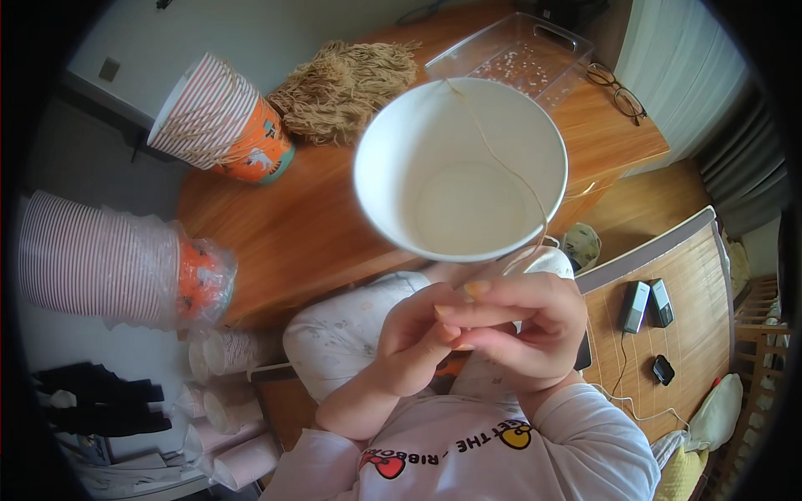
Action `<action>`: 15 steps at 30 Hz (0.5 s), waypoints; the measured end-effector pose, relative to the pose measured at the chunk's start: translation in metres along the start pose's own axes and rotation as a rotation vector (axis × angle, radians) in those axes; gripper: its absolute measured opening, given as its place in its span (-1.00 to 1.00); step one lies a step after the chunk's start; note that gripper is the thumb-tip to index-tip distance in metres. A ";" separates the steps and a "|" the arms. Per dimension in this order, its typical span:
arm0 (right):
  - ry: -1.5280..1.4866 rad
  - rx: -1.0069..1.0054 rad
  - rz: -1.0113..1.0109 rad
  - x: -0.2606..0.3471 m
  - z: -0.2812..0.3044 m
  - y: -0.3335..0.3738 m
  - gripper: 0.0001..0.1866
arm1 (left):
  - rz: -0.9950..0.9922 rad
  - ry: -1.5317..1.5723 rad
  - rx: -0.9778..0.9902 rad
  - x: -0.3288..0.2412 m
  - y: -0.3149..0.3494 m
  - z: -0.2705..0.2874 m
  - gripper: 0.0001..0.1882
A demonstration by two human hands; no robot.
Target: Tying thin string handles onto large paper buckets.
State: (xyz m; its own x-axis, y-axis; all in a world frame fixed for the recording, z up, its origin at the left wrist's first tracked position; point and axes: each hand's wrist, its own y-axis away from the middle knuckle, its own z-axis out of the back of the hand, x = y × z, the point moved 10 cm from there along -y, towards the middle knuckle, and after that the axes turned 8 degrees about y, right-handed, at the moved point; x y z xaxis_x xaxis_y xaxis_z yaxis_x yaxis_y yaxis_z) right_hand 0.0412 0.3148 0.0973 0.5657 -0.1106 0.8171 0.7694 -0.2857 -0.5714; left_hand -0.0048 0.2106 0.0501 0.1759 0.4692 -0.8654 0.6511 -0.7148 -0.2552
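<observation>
A large white paper bucket faces me with its open mouth, just beyond my hands and above my lap. A thin tan twine starts at the bucket's far rim, crosses its mouth and curves down behind my right hand. My left hand and my right hand meet in front of my chest, their fingertips pinched together. The twine runs to the right hand's fingers. What lies between the left fingertips is too small and too hidden to make out.
On the wooden table are a twine-wrapped bucket stack, a tan twine heap, a clear tray with small pale bits and eyeglasses. Plastic-wrapped buckets jut out left. Small devices rest on a mat at right.
</observation>
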 end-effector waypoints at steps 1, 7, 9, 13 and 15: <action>-0.005 0.034 -0.007 0.001 -0.002 -0.002 -0.64 | 0.017 0.046 -0.046 0.002 0.001 0.003 -0.72; -0.175 -0.031 0.021 -0.009 0.010 0.010 -0.65 | -0.062 -0.112 0.040 -0.004 0.002 0.009 -0.81; -0.109 -0.019 0.071 -0.003 0.013 0.006 -0.65 | -0.117 -0.272 0.072 -0.012 0.000 0.007 -0.79; -0.146 -0.045 0.052 -0.005 0.013 0.009 -0.64 | -0.460 -0.735 0.125 -0.042 -0.005 -0.010 -0.89; -0.076 -0.024 0.069 -0.008 0.013 0.013 -0.58 | -0.497 -0.815 0.125 -0.047 -0.006 -0.013 -0.89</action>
State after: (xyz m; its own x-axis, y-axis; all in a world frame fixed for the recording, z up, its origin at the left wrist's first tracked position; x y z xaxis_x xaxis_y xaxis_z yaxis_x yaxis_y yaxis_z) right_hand 0.0505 0.3243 0.0818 0.6387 -0.0587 0.7672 0.7211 -0.3023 -0.6234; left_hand -0.0072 0.1992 0.0979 -0.6968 0.2627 -0.6675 0.4211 -0.6035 -0.6771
